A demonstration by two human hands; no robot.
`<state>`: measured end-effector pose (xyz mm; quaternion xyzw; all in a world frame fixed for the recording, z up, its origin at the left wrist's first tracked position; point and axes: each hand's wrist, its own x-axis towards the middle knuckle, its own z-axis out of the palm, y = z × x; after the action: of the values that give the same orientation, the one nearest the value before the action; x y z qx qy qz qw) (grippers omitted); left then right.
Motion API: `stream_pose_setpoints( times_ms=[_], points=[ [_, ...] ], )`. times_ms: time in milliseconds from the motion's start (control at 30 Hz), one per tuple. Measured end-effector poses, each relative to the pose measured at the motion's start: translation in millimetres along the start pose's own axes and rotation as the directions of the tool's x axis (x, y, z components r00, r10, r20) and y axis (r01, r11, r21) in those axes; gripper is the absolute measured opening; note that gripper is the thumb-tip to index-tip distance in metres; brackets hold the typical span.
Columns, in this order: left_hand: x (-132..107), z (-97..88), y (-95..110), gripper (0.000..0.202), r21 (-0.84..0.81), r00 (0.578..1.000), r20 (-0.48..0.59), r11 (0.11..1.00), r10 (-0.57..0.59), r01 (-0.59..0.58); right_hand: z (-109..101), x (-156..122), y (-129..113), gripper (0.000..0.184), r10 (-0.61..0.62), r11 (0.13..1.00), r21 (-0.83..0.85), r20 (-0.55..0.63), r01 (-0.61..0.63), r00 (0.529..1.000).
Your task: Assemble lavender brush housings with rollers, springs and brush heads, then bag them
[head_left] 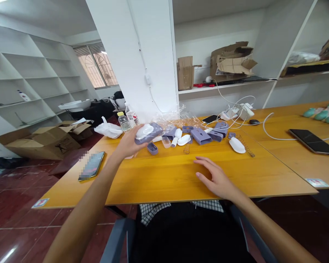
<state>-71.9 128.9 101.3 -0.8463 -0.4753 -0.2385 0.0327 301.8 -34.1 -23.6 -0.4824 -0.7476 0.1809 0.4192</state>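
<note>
My left hand (128, 143) is raised above the yellow wooden table (181, 179), gripping a lavender plastic casing (150, 134) with a white part (144, 131) on it. My right hand (216, 178) rests on the tabletop with its fingers apart, holding nothing. Ahead of it lie further lavender casing pieces (200, 136), a white oval shell (237, 145) and a metal coil spring (248, 149). A small lavender cup-shaped piece (152, 148) sits just below my left hand.
Crumpled clear plastic wrap (175, 117), a water bottle (124, 122) and a white plastic bag (109, 129) lie along the far edge. A smartphone (92, 166) lies to the left. White cables, a mouse (254, 122) and a dark tablet (313, 141) are on the right.
</note>
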Motion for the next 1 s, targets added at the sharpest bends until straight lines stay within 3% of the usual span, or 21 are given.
stream_pose_setpoints(
  times_ms=[100, 233, 400, 500, 633, 833, 933, 1000],
  points=[
    [46.4, 20.2, -32.5, 0.094, 0.012, 0.992, 0.074, 0.995, -0.101, 0.101, -1.1, -1.1, -1.9, 0.038, -0.004, 1.0, -0.017, 0.012, 0.004, 1.0],
    [73.8, 52.5, -57.5, 0.092, 0.02, 0.978, 0.156, 0.99, -0.14, 0.139, -1.1, -2.4, -0.3, 0.036, -0.008, 0.999, -0.036, 0.038, 0.01, 0.999],
    [74.8, 72.3, -76.6, 0.095, 0.105, 0.957, 0.194, 0.974, -0.217, 0.199, -0.1, -2.9, 1.1, 0.035, -0.002, 0.997, -0.076, 0.067, 0.007, 0.998],
    [69.4, 74.4, -88.3, 0.097, 0.179, 0.933, 0.214, 0.951, -0.289, 0.253, -0.1, -2.4, 0.9, 0.034, -0.006, 0.997, -0.071, 0.08, 0.012, 0.997],
    [59.9, 73.7, -97.0, 0.098, 0.214, 0.929, 0.222, 0.945, -0.295, 0.249, 0.0, -2.3, 0.4, 0.034, -0.012, 0.998, -0.06, 0.086, 0.017, 0.996],
    [59.2, 68.4, -82.4, 0.09, 0.206, 0.95, 0.178, 0.954, -0.256, 0.218, -2.7, -1.6, -1.0, 0.029, -0.02, 0.998, -0.061, 0.101, 0.026, 0.995],
    [53.5, 60.0, -48.9, 0.08, 0.148, 0.977, 0.108, 0.975, -0.185, 0.168, -3.6, -1.3, -1.4, 0.031, -0.014, 0.996, -0.084, 0.12, 0.024, 0.993],
    [36.0, 55.1, -12.7, 0.072, 0.049, 0.999, 0.045, 0.999, -0.026, 0.024, -2.1, -1.7, -2.1, 0.036, -0.023, 0.99, -0.132, 0.146, 0.043, 0.989]
  ],
)
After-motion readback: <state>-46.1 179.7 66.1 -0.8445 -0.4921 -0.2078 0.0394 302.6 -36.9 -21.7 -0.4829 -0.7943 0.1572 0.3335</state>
